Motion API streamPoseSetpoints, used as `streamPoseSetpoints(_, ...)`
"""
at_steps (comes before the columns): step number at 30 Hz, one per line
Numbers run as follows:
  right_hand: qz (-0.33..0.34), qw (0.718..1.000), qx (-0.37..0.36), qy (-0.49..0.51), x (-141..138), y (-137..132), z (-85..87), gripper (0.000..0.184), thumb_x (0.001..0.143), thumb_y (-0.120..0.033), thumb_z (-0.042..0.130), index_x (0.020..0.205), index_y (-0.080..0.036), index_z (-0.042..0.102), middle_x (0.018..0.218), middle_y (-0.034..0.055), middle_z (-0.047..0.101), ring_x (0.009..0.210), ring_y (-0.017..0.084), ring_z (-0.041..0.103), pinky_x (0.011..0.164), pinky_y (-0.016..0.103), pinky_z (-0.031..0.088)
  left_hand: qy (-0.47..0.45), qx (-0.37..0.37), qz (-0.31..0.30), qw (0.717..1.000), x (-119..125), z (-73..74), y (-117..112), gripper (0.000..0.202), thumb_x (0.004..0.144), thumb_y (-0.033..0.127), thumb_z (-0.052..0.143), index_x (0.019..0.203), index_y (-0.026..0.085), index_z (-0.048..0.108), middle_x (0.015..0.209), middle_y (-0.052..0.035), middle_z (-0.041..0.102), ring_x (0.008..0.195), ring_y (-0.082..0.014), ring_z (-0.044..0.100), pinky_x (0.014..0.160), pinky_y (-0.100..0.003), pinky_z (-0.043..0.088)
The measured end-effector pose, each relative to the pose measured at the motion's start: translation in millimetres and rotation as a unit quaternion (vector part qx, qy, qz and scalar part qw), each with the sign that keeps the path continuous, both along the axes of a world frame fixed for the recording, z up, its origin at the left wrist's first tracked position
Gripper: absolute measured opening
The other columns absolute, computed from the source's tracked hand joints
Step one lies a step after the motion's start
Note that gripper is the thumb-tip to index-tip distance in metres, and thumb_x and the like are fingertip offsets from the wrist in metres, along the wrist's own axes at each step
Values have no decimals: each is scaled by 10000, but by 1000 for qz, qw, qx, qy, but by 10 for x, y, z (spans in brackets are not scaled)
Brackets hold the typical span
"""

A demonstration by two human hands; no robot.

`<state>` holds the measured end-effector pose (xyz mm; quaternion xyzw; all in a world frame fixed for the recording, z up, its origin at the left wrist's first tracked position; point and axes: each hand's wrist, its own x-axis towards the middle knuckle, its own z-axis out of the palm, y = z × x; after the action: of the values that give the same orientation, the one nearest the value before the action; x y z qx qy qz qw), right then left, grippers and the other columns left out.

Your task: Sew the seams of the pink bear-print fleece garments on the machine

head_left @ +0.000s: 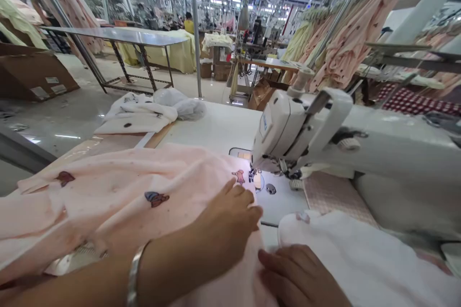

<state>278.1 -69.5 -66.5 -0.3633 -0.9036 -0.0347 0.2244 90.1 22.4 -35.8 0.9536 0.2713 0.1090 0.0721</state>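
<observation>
A wide piece of pink fabric [118, 172] with small printed figures lies across the sewing table and reaches to the presser foot [251, 176] of a white sewing machine [288, 124]. My left hand [230, 216], below a silver bangle, rests on this fabric just in front of the foot, its fingers bent and closed on the cloth by the edge. Lower down, my right hand [298, 273] has its fingers together at the same edge; its grip is partly hidden. White fabric [345, 249] lies beside it on the right.
Folded white printed cloth [140, 110] lies on the table's far left corner. Behind stand a metal-topped table [115, 34], a cardboard box [32, 74] and a pole [196, 33]. Pink garments [363, 38] hang at the right. A person in yellow [188, 23] is far back.
</observation>
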Motion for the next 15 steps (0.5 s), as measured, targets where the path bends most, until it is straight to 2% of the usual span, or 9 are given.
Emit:
streamPoseSetpoints(3, 18, 1000, -3, 11, 7, -18, 32, 180, 861, -102, 450, 905, -134, 621, 1017, 64, 673, 795, 183, 567, 674, 327, 449, 2, -37, 24, 999, -80, -10, -401, 281, 876, 197, 423, 1126, 129, 534, 1178, -124, 557, 1123, -272, 479, 1034, -469, 300)
streamPoseSetpoints(6, 37, 998, -50, 14, 21, -48, 63, 201, 808, -51, 445, 895, -123, 612, 1063, 83, 648, 842, 190, 540, 721, 353, 431, 11, -30, 2, 999, -185, -96, -523, 394, 927, 323, 400, 1265, 125, 443, 1392, -130, 388, 1298, -282, 324, 1077, -479, 256)
streamPoseSetpoints(8, 46, 996, -73, 11, 26, -58, 90, 213, 776, -39, 451, 903, -120, 602, 1090, 86, 631, 880, 195, 526, 766, 366, 426, 22, -36, -25, 999, -229, -151, -499, 447, 928, 407, 407, 1292, 148, 424, 1422, -114, 350, 1317, -274, 301, 1093, -488, 231)
streamPoseSetpoints(10, 52, 995, -84, 2, 25, -70, 114, 202, 772, -57, 464, 910, -122, 597, 1108, 87, 620, 905, 198, 521, 792, 372, 425, 35, -29, -32, 998, -240, -186, -483, 444, 939, 419, 386, 1293, 155, 428, 1422, -116, 351, 1318, -275, 301, 1089, -509, 223)
streamPoseSetpoints(13, 43, 998, -47, 11, 19, -123, 116, 153, 840, -99, 460, 862, -135, 606, 1026, 69, 652, 859, 182, 545, 760, 343, 440, 29, 7, -12, 999, -217, -234, -551, 366, 959, 359, 359, 1261, 177, 458, 1405, -109, 380, 1300, -291, 333, 1071, -558, 202)
streamPoseSetpoints(15, 28, 999, -17, 21, 24, -174, 91, 204, 895, -117, 426, 829, -152, 615, 940, 35, 678, 811, 161, 572, 734, 312, 452, 12, 26, -3, 1000, -198, -277, -614, 338, 944, 358, 400, 1231, 198, 480, 1396, -101, 396, 1280, -311, 360, 1069, -594, 140)
